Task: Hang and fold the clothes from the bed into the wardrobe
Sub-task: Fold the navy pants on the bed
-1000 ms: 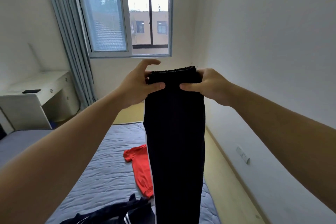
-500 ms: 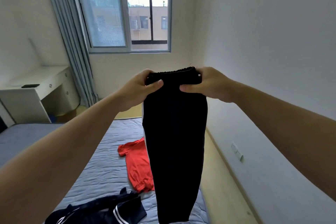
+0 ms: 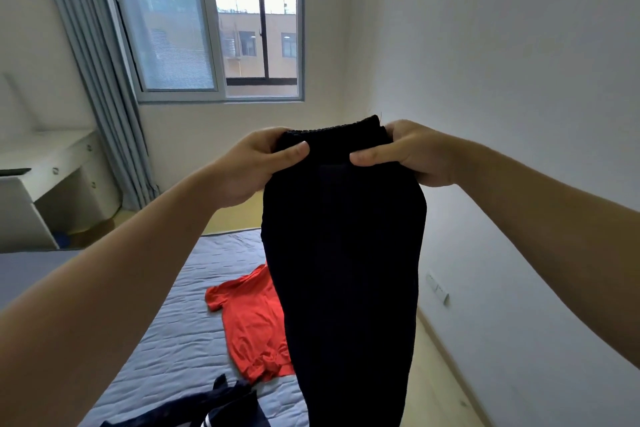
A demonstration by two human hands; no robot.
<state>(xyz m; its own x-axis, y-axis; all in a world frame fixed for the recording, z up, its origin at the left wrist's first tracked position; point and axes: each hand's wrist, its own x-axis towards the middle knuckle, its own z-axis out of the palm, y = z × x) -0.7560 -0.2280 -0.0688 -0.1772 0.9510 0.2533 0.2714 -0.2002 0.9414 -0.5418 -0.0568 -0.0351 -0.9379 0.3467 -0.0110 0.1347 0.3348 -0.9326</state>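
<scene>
Both hands, left hand (image 3: 256, 163) & right hand (image 3: 412, 152), pinch black trousers (image 3: 346, 253) at waistband; long axis hangs straight down over bed (image 3: 194, 322).

The black trousers (image 3: 343, 253) I hold are matt cloth with a ribbed waistband. The orange shirt (image 3: 252, 319) is thin, creased cloth; the bed cover (image 3: 180, 340) is quilted and matt.
</scene>
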